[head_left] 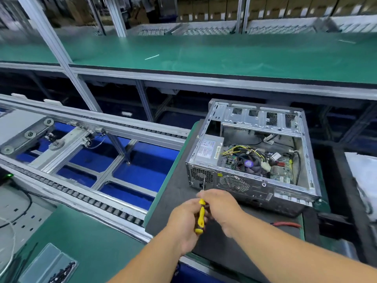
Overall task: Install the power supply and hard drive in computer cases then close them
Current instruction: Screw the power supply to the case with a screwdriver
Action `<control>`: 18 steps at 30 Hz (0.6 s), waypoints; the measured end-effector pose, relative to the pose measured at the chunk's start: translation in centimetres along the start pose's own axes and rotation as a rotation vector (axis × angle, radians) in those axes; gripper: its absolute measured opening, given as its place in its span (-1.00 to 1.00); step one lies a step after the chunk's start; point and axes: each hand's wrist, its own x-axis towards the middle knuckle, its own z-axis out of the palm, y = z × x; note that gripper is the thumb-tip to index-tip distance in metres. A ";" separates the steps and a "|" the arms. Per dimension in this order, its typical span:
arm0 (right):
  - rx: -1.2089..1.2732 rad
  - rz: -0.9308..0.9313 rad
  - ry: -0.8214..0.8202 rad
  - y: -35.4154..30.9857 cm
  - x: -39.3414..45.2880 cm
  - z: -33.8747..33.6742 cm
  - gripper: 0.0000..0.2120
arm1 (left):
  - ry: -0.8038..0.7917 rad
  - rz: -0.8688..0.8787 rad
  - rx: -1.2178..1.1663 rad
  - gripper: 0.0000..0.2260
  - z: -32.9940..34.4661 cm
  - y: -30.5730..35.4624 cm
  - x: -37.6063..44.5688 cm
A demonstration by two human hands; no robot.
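An open grey computer case [253, 186] lies on its side on a dark mat [175, 201], its rear panel facing me. A silver power supply [208, 150] sits in its near left corner, beside the motherboard with fan and loose cables [253, 162]. My left hand [183, 223] grips the yellow handle of a screwdriver [201, 216]. The thin shaft points up at the rear panel by the power supply vent. My right hand [220, 207] pinches the shaft just above the handle.
A roller conveyor [81, 193] with blue gaps runs along the left. A clear plastic box [49, 264] holding dark screws sits at the bottom left on green matting. A red-handled tool [285, 224] lies on the mat at right. A long green bench [204, 56] stretches behind.
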 end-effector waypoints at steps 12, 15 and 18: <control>-0.223 -0.186 0.033 0.2 -2.0 -3.2 -0.74 | 0.253 0.016 -0.224 -0.77 0.4 1.8 3.5; -0.252 -0.214 0.021 0.2 -2.4 -3.7 -0.75 | 0.237 0.055 -0.242 -0.82 1.4 2.8 4.0; -0.295 -0.242 -0.009 0.3 -2.8 -4.4 -0.76 | 0.298 0.072 -0.157 -0.86 2.4 3.0 4.4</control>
